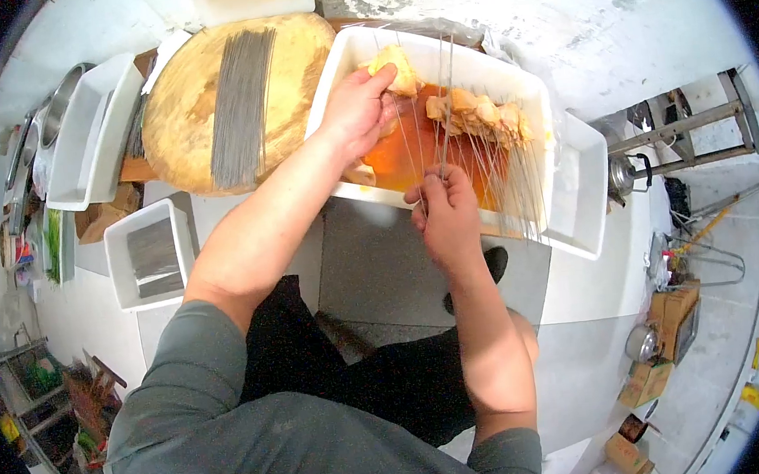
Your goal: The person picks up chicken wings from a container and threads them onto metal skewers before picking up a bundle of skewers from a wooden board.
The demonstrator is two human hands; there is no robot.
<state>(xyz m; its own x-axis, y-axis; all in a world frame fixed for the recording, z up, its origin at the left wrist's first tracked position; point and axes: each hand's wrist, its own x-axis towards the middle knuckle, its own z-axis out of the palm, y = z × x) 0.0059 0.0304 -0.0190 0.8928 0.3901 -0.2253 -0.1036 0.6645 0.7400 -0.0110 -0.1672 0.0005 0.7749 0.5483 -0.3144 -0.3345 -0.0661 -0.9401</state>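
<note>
Over the left part of a white tub [325, 94], my left hand [359, 114] grips a pale yellow piece of meat [396, 68] between thumb and fingers. Thin metal skewers run from that meat down towards my right hand [448, 198], whose fingers are closed around their lower ends at the tub's near edge. Reddish-orange liquid [400, 155] covers the tub's bottom. Several skewers loaded with meat [477, 115] lie side by side in the right part of the tub, their bare ends over the near rim.
A round wooden board [179, 119] at the left bears a bundle of bare skewers [244, 105]. Below it stands a small white bin [121, 271] with more skewers. Another white tray [79, 162] is farther left, and a white container [585, 190] adjoins the tub's right side.
</note>
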